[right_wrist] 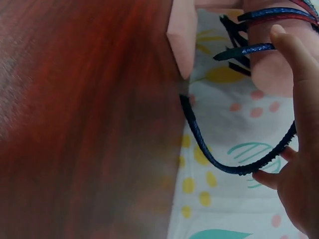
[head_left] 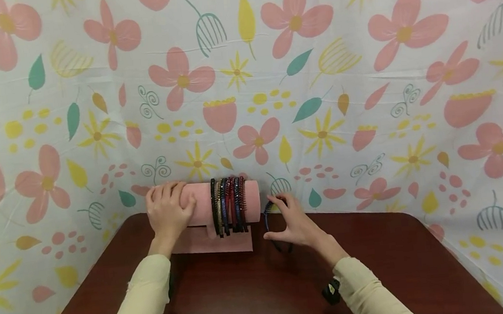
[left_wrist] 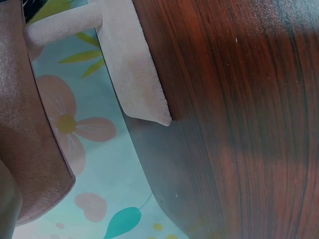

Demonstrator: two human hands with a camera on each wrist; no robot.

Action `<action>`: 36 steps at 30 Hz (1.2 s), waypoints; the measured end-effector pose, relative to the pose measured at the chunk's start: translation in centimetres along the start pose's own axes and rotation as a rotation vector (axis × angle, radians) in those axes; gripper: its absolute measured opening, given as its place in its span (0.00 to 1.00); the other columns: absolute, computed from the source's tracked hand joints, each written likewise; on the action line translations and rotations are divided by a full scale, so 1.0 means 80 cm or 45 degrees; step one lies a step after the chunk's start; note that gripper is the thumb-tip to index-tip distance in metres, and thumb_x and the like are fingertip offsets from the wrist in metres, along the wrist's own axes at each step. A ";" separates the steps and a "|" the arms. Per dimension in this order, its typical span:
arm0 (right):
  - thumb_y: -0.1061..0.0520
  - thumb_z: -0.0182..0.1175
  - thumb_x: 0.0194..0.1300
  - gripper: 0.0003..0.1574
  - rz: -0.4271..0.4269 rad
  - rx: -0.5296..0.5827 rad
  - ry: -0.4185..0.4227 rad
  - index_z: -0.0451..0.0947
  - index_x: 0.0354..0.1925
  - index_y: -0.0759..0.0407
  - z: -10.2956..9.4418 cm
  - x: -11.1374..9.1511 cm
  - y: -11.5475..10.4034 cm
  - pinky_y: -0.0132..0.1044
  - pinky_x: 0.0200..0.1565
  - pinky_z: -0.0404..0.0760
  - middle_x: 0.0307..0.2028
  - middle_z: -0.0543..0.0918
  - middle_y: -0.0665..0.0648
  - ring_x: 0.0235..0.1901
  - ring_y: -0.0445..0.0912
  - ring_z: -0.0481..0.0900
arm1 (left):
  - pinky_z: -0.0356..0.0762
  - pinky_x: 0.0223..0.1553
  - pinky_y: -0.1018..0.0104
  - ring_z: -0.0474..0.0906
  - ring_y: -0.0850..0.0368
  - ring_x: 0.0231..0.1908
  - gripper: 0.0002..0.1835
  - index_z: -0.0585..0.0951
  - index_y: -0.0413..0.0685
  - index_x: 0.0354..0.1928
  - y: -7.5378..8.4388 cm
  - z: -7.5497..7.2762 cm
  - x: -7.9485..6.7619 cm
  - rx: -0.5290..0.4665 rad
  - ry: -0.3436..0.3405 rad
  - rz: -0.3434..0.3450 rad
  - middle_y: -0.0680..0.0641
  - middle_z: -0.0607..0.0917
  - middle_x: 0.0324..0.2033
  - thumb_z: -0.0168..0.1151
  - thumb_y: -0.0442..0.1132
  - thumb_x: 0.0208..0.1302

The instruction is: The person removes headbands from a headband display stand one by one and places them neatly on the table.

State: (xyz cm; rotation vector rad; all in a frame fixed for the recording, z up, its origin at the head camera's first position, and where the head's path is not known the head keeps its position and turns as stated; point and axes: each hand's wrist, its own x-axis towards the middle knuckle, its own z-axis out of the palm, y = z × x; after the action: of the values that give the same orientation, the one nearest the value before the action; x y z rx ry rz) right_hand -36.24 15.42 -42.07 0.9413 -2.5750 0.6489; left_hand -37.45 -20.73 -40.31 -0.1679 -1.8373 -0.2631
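Note:
A pink plush headband stand point(head_left: 200, 201) lies across the back of the table, a horizontal roll on a post above a flat base point(head_left: 214, 245). Several headbands point(head_left: 231, 206) in black, gold, blue and red sit side by side round its right half. My left hand point(head_left: 168, 211) grips the roll's left end, fingers over the top and thumb in front. Just beyond the right end, my right hand point(head_left: 296, 223) holds a dark blue headband point(right_wrist: 233, 169) between thumb and fingers, apart from the roll. The palm hides part of that band in the right wrist view.
The dark red-brown wooden table point(head_left: 246, 297) has rounded back corners. A floral curtain point(head_left: 250, 142) hangs right behind its back edge, close to the stand. A black strap device point(head_left: 331, 290) is on the right wrist.

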 end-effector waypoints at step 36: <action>0.23 0.64 0.49 0.51 0.272 -0.240 -0.358 0.70 0.68 0.42 0.072 -0.011 -0.004 0.63 0.51 0.71 0.65 0.69 0.57 0.61 0.61 0.67 | 0.69 0.59 0.41 0.81 0.42 0.47 0.25 0.87 0.49 0.44 0.000 -0.002 -0.001 -0.018 0.010 0.009 0.45 0.87 0.42 0.49 0.58 0.61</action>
State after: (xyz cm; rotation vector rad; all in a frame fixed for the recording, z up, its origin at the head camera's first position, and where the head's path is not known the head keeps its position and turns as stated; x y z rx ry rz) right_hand -36.19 12.65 -47.24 0.7480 -2.9518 0.3357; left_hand -37.32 -20.79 -40.34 -0.1829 -1.8273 -0.2717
